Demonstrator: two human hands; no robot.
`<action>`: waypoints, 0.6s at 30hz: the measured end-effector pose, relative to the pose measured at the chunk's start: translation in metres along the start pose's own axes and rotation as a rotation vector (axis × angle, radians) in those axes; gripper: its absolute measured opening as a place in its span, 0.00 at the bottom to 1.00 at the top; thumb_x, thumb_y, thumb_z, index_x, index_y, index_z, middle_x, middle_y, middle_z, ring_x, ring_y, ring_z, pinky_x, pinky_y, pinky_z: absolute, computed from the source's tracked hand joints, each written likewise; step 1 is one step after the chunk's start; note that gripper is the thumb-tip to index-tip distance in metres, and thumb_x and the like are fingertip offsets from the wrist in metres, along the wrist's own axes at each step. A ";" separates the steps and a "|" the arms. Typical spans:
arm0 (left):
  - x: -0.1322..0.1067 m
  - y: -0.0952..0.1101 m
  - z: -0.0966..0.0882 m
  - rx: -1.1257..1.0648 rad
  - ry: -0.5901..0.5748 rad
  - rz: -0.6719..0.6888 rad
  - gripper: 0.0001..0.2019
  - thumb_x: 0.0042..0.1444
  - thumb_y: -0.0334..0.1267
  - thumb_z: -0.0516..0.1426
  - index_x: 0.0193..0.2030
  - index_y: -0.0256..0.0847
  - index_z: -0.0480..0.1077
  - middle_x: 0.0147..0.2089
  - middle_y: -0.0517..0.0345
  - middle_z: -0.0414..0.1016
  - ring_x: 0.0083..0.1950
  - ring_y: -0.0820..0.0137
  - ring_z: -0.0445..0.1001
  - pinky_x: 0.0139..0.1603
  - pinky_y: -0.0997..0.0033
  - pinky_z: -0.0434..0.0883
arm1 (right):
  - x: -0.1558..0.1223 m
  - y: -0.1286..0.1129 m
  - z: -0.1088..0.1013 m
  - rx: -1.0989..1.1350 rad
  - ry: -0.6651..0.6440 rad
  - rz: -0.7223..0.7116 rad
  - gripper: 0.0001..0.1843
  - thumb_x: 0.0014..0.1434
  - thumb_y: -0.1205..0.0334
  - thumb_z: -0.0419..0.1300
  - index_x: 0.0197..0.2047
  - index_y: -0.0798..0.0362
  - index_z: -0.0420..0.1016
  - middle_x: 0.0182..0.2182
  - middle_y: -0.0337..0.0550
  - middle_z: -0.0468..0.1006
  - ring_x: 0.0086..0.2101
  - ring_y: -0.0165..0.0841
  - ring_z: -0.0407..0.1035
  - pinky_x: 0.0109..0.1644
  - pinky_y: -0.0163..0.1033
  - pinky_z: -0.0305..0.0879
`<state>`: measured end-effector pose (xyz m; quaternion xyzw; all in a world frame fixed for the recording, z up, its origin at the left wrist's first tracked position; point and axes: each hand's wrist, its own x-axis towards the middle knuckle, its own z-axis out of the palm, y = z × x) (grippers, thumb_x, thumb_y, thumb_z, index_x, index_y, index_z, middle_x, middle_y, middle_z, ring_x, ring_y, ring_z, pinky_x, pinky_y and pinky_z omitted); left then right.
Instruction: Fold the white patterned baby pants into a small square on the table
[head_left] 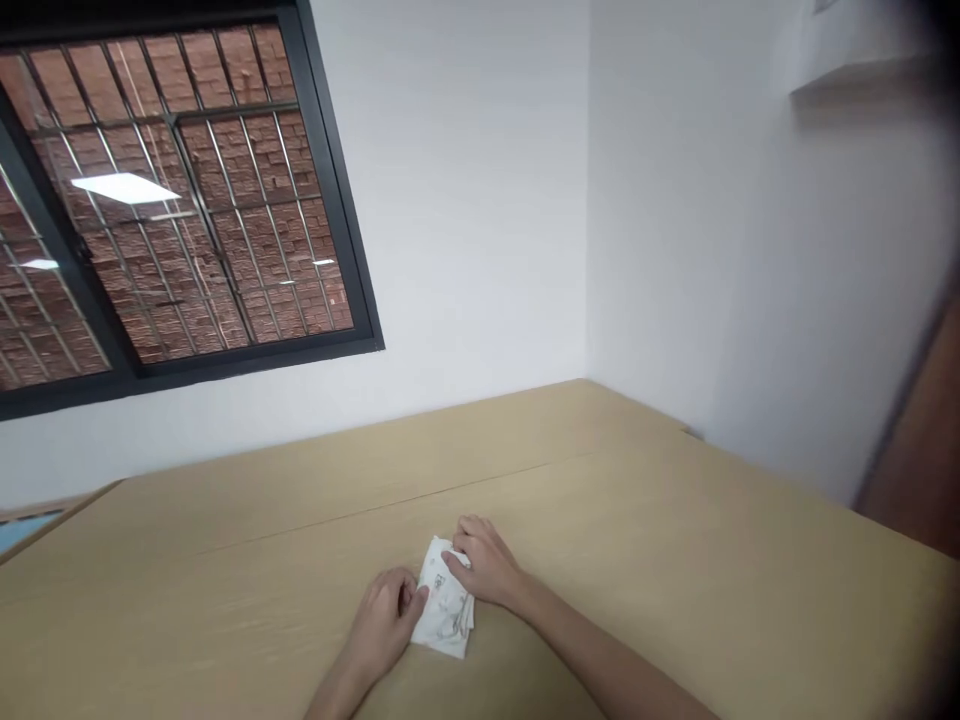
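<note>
A small white folded sheet (444, 605) with grey printed marks lies flat on the wooden tabletop; whether it is paper or cloth I cannot tell. Its lower right edge shows more than one layer. My left hand (386, 615) is at its left edge, fingers curled and thumb pressed on the border. Across the upper right corner, my right hand (484, 562) has its thumb on top and its fingers bent around the far edge. Part of that corner is hidden under the right hand.
The pale wooden tabletop (637, 560) has a seam running across it and meets white walls behind and at right. A dark-framed window (367, 300) with bars is at upper left. Something blue (26, 532) shows beyond the table's left edge.
</note>
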<state>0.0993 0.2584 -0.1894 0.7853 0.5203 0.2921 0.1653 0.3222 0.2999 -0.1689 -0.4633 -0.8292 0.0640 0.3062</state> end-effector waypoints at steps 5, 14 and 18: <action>-0.008 0.014 -0.017 -0.023 -0.021 0.026 0.17 0.66 0.52 0.48 0.34 0.42 0.64 0.33 0.56 0.72 0.36 0.64 0.70 0.39 0.66 0.63 | -0.010 -0.024 -0.013 -0.008 -0.009 0.019 0.12 0.64 0.59 0.60 0.32 0.55 0.78 0.41 0.48 0.73 0.48 0.41 0.63 0.54 0.47 0.54; -0.130 0.060 -0.081 -0.183 0.135 -0.156 0.23 0.61 0.60 0.53 0.29 0.42 0.66 0.28 0.58 0.69 0.32 0.68 0.69 0.36 0.70 0.67 | -0.078 -0.152 -0.010 0.469 -0.071 0.045 0.15 0.71 0.51 0.51 0.37 0.51 0.70 0.31 0.36 0.74 0.33 0.30 0.67 0.36 0.33 0.57; -0.220 0.077 -0.115 -0.143 0.314 -0.339 0.25 0.52 0.64 0.59 0.22 0.44 0.66 0.22 0.61 0.66 0.26 0.67 0.68 0.31 0.68 0.70 | -0.110 -0.224 0.016 1.016 -0.069 0.222 0.24 0.63 0.36 0.56 0.33 0.51 0.65 0.27 0.35 0.67 0.30 0.30 0.63 0.33 0.33 0.57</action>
